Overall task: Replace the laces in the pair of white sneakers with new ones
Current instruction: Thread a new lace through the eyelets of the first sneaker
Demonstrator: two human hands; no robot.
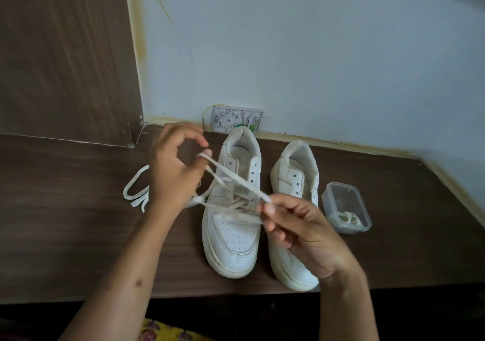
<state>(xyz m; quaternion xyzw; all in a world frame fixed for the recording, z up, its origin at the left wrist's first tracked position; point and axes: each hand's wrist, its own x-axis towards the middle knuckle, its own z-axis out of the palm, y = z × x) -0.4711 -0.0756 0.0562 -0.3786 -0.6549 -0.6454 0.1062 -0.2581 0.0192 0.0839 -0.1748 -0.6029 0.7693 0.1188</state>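
The person's left hand (pixel 175 172) was raised above the desk beside the left sneaker (pixel 233 209), its fingers curled, with a loop of the pale lace (pixel 236 180) hooked over a fingertip and another strand caught lower in the hand. The right hand (pixel 296 228) hovered over the toes of the pair, thumb and forefinger pinching the lace's free end, which ran taut between the two hands across the shoe's tongue. That lace was threaded only through the lower eyelets of the left sneaker; its upper eyelets stood bare.

Just beside it, the right sneaker (pixel 294 183) carried no visible lace, its toe partly hidden under the right hand. Both shoes sat side by side on the dark wooden desk (pixel 78 235), heels toward the wall (pixel 315 52). A second lace (pixel 136 191) lay loose on the desk behind the left hand. To the right of the pair stood a small clear plastic container (pixel 346 207) with a pale coil inside it. A white patterned box (pixel 236 119) leaned against the wall behind the left sneaker's heel.
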